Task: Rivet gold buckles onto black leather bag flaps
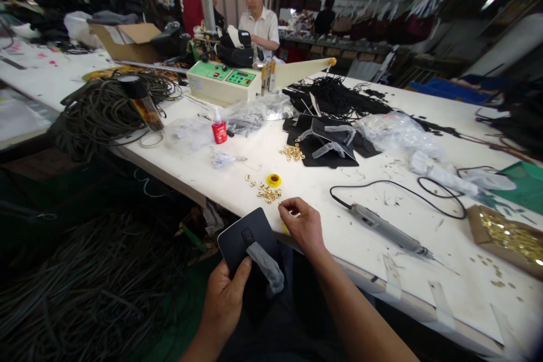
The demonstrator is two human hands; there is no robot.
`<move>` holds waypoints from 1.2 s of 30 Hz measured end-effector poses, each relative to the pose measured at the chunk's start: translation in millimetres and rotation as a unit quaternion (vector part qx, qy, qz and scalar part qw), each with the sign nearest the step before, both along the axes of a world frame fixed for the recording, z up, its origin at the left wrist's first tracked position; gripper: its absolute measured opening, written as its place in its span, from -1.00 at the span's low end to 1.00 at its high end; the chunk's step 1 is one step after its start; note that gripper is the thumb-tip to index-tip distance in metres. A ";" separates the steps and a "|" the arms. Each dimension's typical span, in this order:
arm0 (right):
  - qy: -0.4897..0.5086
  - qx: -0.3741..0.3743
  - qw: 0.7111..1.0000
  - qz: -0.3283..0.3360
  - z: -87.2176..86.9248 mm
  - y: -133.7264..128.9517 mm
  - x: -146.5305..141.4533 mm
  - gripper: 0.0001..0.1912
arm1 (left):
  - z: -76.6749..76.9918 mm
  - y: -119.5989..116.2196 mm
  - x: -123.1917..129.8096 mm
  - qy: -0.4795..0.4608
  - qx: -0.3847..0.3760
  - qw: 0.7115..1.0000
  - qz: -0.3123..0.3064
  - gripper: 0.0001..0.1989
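Note:
My left hand (227, 297) grips a dark flat leather panel (237, 243) with rounded corners, thumb on its face. A strap wrapped in greyish plastic film (266, 266) hangs from a small tab on that panel. Over the table's front edge, my right hand (303, 223) has thumb and forefinger pinched on a tiny gold metal piece, whose exact kind is too small to tell. Just beyond those fingers lies a small pile of gold metal fittings (269, 195). A yellow ring-shaped roll (274, 180) sits beside the pile.
A corded grey handheld tool (386, 229) with a thin pointed tip lies to the right. Farther right stands a box of gold pieces (509, 237). Black panels (326, 141), a red bottle (219, 129) and a control machine (224, 82) are farther back. Co-workers are behind the table.

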State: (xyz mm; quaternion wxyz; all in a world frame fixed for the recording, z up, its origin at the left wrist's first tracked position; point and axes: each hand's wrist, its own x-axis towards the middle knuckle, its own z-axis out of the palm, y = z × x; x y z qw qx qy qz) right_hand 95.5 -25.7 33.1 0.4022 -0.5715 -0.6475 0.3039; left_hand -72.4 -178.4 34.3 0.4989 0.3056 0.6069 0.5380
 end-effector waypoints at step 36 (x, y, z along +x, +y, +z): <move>0.061 0.114 0.989 0.072 75.0 -136.3 82.4 -0.86 | 38.3 -28.7 73.5 0.323 0.161 0.915 -0.181 -0.64</move>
